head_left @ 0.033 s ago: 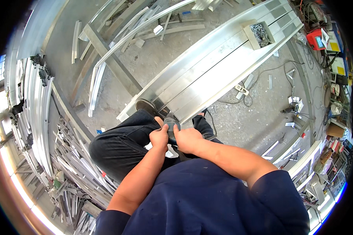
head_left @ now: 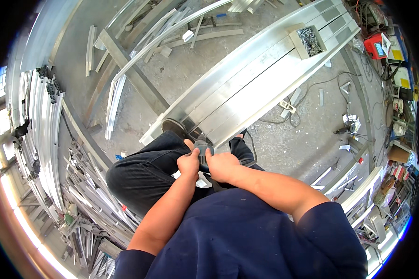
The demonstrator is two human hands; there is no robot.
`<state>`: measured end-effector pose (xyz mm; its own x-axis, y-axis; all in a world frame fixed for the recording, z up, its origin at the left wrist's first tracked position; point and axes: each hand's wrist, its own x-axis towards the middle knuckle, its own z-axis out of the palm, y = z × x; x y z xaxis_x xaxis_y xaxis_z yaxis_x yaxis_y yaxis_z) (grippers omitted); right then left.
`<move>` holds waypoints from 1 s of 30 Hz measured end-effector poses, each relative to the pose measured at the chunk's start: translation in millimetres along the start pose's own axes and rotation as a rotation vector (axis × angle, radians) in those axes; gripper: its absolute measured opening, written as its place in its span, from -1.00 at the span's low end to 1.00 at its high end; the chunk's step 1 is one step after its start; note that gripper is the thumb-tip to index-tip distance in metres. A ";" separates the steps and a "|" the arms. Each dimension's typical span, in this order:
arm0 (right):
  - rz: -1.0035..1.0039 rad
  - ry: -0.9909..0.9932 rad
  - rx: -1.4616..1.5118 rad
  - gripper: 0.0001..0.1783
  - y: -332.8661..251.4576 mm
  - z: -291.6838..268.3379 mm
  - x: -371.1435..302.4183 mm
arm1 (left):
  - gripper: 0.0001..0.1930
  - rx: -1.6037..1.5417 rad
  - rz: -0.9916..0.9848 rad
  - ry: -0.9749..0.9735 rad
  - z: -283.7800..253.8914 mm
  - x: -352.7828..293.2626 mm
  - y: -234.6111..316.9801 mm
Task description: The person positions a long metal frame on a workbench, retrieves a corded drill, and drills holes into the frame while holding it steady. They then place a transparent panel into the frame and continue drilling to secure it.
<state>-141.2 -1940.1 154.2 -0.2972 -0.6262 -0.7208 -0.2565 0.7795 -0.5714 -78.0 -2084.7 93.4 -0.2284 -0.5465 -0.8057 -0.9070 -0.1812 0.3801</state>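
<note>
One left hand (head_left: 188, 163), one right hand (head_left: 223, 166), one handheld power tool (head_left: 203, 149). One long slatted metal assembly (head_left: 251, 97); one open box (head_left: 295, 43) at its far end, screws (head_left: 309, 42) inside too many to count. Farther right, one red machine (head_left: 372, 47). Left, metal profiles (head_left: 46, 139) too many to count.

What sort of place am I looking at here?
Probably a metalworking workshop, perhaps one that builds with light metal profiles. Long silvery metal bars are piled at the left, a box of small metal fasteners sits on a long metal panel, and a grey power tool is in use or ready.
</note>
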 end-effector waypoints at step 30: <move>-0.004 -0.031 0.010 -0.16 -0.1 -24.3 38.5 | -0.62 0.309 -0.113 0.074 5.4 27.9 36.0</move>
<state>-175.0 -1964.6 136.1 -0.2672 -0.6288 -0.7302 -0.2483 0.7771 -0.5783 -118.9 -2102.0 82.1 -0.1040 -0.5966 -0.7957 -0.9921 0.0059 0.1253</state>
